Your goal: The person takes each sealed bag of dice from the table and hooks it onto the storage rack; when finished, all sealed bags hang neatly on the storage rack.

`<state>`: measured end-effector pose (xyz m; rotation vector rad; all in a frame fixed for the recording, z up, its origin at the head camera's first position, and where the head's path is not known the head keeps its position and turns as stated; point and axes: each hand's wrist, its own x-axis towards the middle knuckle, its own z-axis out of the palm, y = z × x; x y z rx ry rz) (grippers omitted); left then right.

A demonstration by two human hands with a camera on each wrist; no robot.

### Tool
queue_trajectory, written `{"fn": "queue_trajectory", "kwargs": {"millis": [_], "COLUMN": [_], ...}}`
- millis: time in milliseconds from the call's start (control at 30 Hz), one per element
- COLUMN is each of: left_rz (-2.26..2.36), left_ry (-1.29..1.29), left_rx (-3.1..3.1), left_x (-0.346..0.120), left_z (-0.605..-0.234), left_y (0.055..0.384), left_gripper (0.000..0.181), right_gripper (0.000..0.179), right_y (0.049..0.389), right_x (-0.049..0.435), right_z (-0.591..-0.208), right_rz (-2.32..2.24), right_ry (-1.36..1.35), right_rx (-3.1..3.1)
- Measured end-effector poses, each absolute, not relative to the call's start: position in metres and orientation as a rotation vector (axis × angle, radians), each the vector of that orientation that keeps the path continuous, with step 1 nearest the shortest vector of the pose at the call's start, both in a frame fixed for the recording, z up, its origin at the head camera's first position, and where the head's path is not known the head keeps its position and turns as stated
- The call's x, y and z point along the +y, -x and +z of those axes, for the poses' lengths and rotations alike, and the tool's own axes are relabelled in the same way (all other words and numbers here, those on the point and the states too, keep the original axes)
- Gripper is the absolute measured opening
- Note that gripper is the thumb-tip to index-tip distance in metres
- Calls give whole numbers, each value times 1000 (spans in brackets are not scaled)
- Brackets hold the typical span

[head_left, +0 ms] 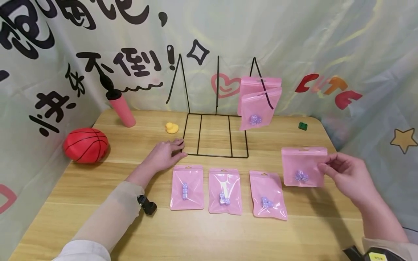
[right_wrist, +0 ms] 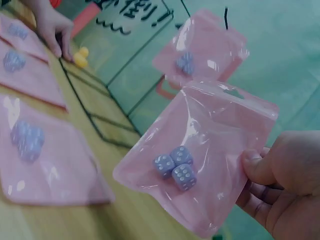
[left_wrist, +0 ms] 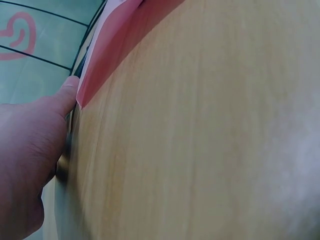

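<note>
My right hand (head_left: 347, 174) pinches a pink zip bag (head_left: 302, 165) by its right edge. Several lilac dice (right_wrist: 176, 167) show through its plastic, and it hangs above the table. With thumb and fingers, my left hand (head_left: 164, 155) holds the front left corner of a black wire rack (head_left: 215, 156). Two similar bags (head_left: 261, 103) hang one before the other on the rack's right hook. In front of the rack lie three more pink bags in a row, the left (head_left: 192, 174), the middle (head_left: 224, 181) and the right bag (head_left: 266, 186), each with lilac dice.
A red ball (head_left: 85, 145) with basketball lines sits at the table's left edge. Behind it stands a pink cylinder with a black top (head_left: 122, 110). A yellow toy duck (head_left: 171, 128) is left of the rack, a small green block (head_left: 302, 126) at the back right. Printed curtains enclose the table.
</note>
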<state>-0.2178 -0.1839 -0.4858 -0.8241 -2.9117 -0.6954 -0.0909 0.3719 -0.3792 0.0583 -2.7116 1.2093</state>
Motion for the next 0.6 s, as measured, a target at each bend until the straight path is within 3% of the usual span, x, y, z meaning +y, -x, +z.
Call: {"fn": "queue_trajectory", "kwargs": {"millis": [600], "left_rz": [-688], "left_ry": [810], "left_rx": [-2926], "left_x": [-183], "left_z": [-486], "left_y": [218], "left_gripper": [53], "right_gripper": [13], "right_y": [112], "right_x": [306], "right_z": [-345], "right_rz": [1373], "right_ry": [-196], "right_rx": [-2579]}}
